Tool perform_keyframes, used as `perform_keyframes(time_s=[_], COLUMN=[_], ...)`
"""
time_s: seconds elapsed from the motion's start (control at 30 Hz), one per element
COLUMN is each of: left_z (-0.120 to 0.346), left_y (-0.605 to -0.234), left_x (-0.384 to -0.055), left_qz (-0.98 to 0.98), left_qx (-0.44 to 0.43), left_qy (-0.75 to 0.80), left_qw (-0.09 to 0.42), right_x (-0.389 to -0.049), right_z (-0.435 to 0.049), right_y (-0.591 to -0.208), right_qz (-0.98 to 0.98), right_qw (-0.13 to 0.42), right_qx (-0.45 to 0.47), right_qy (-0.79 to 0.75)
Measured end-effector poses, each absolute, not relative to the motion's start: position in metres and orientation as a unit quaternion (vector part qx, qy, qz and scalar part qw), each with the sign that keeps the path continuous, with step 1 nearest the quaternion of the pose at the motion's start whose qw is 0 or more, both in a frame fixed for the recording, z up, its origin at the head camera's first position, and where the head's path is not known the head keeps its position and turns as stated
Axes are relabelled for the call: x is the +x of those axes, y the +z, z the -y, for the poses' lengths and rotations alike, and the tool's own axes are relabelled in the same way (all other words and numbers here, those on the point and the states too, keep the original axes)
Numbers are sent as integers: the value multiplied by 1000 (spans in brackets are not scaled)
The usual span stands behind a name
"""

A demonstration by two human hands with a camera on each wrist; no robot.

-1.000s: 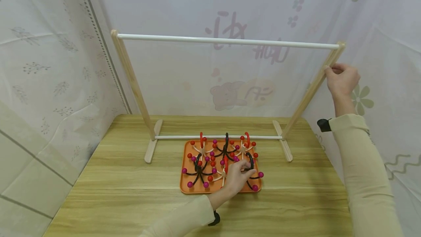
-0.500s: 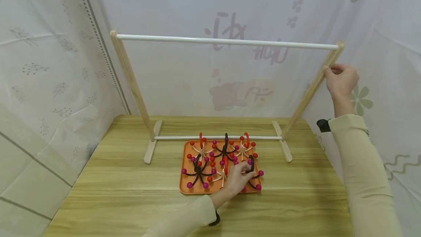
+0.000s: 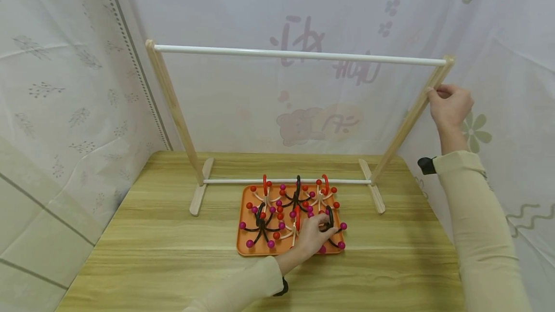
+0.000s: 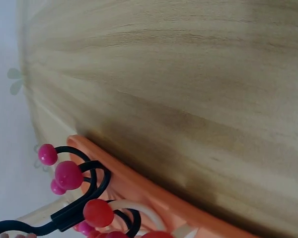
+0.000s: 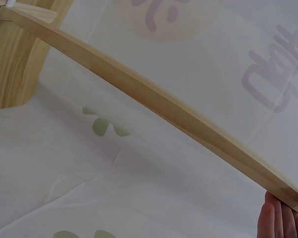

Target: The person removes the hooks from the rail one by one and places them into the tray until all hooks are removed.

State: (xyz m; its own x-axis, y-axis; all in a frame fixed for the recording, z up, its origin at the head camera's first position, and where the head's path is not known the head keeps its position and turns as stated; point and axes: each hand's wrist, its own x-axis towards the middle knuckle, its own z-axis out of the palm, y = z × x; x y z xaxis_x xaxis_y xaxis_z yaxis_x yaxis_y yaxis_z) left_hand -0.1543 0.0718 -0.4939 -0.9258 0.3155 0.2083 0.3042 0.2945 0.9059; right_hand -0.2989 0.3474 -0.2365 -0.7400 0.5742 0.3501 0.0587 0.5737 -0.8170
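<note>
My left hand reaches over the front right of an orange tray and pinches a black multi-armed hanger hook with magenta ball ends. In the left wrist view the hook's black stem slants across the lower left corner, with the fingertips just showing at the frame's edge. Thumb and fingers of my right hand grip the rack's right wooden post below its top. The right wrist view shows the fingers behind that post. Part of the black hanger hook is hidden by the left hand.
Several similar hanger hooks crowd the tray, including a black one at front left and a red-and-white one at back left. Behind the tray runs the rack's lower white bar; its upper bar spans high above. A patterned curtain hangs behind.
The black hanger hook in the left hand has turned and shifted slightly, its front ball moving a little to the right. The right hand stays on the post.
</note>
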Motion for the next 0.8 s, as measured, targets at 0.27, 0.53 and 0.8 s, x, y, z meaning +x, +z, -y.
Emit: perform_keyframes(time_s=[0.27,0.53,0.8], left_z=[-64,-57,-20], left_y=[-478,-449,-392], left_x=[-152,-156,-190], left_qz=[-830,-812,-789], left_qx=[216,300,339], left_qy=[512,490,482], left_qw=[-44,-101,-172], right_x=[-298,-297,-300], right_z=[-346,-345,-346], right_y=[-236,-236,-237], right_qz=[828,829,830], right_qw=[309,313,313], right_qx=[-191,-195,-193], right_qy=[428,420,419])
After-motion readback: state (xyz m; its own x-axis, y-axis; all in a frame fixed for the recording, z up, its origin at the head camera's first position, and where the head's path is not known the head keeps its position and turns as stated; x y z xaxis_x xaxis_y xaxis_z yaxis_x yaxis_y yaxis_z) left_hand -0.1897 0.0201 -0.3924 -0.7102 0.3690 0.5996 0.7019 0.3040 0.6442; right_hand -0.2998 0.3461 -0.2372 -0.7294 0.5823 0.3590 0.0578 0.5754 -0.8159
